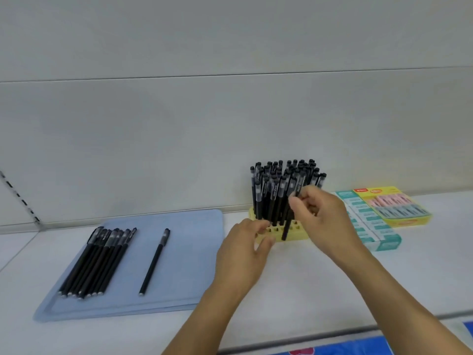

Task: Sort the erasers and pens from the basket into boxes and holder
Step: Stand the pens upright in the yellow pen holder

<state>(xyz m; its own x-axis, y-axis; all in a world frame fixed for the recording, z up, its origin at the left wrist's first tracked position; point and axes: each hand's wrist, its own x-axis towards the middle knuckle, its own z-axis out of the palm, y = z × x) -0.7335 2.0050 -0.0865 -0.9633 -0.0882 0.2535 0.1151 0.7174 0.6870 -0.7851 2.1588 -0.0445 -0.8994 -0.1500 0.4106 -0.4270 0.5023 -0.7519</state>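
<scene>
We are seating a black pen (287,224) into a front-row slot of the yellow holder (302,235), which stands on the shelf between the blue tray (194,252) and the eraser boxes (378,226). Our right hand (322,216) pinches the pen's upper part, fingers curled round it. Our left hand (245,244) grips the holder's near-left corner, steadying it. Next, we judge, comes pressing the pen home, then fetching the single pen (154,262) or one from the bundle (97,262) on the tray.
</scene>
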